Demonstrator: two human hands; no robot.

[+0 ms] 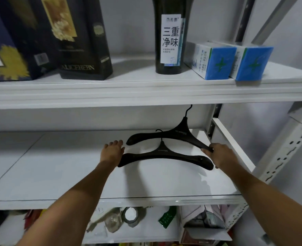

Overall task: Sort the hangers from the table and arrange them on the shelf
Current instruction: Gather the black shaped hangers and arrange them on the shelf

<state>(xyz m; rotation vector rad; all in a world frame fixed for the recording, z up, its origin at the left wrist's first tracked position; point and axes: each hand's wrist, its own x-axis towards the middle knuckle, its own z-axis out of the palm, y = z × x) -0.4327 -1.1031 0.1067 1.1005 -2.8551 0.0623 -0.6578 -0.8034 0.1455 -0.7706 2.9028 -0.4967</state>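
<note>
Two black plastic hangers lie on the white middle shelf point(58, 174), toward its right end. The near hanger point(166, 156) lies flat, its hook pointing to the back. The far hanger point(175, 134) is tilted, with its hook rising up under the shelf above. My left hand point(112, 151) rests at the left tip of the near hanger, fingers spread. My right hand point(219, 155) grips the right tip of the far hanger between thumb and fingers, and its lower edge touches the near hanger's right end.
On the upper shelf stand dark gift boxes point(83, 41), a tall dark bottle point(169, 36) and two blue and white cartons point(233, 61). A perforated white upright point(285, 148) frames the right side. The lower shelf holds a tape roll point(130, 216) and assorted packets.
</note>
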